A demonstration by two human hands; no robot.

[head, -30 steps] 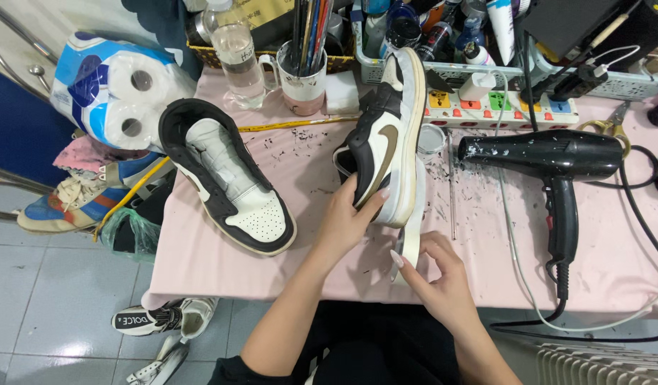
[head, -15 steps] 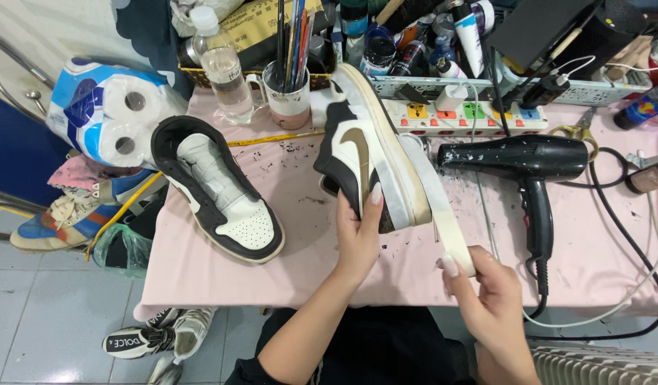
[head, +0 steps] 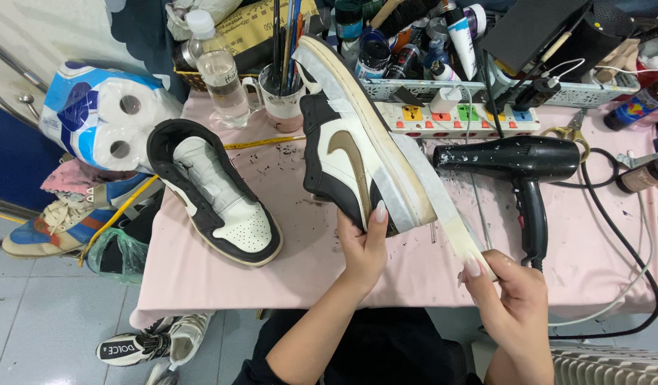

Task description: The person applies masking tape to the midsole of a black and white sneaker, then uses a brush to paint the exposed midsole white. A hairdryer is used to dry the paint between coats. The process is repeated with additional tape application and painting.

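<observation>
Left hand [head: 363, 246] grips a black-white-tan sneaker [head: 347, 153] at its lower end, fingers curled around the upper, thumb pressed on the sole edge. Sneaker is held above the pink-covered bench [head: 300, 235], tipped on its side, sole facing right; long axis runs diagonally from lower right near the hand up to upper left toward the mug of brushes [head: 279, 100]. Cannot tell which end is toe or heel.

Right hand [head: 514, 299] pinches the free end of a masking tape strip [head: 450, 214] between thumb and fingers; the strip runs taut from the hand up along the sole edge, where it is stuck.

Second sneaker [head: 215, 192] lies on the bench to the left, opening up, toe pointing lower right. Black hair dryer [head: 518, 164] lies right of the held shoe, near the power strip [head: 457, 117]. Water bottle [head: 218, 68] stands behind, toilet paper pack [head: 100, 117] at far left.
</observation>
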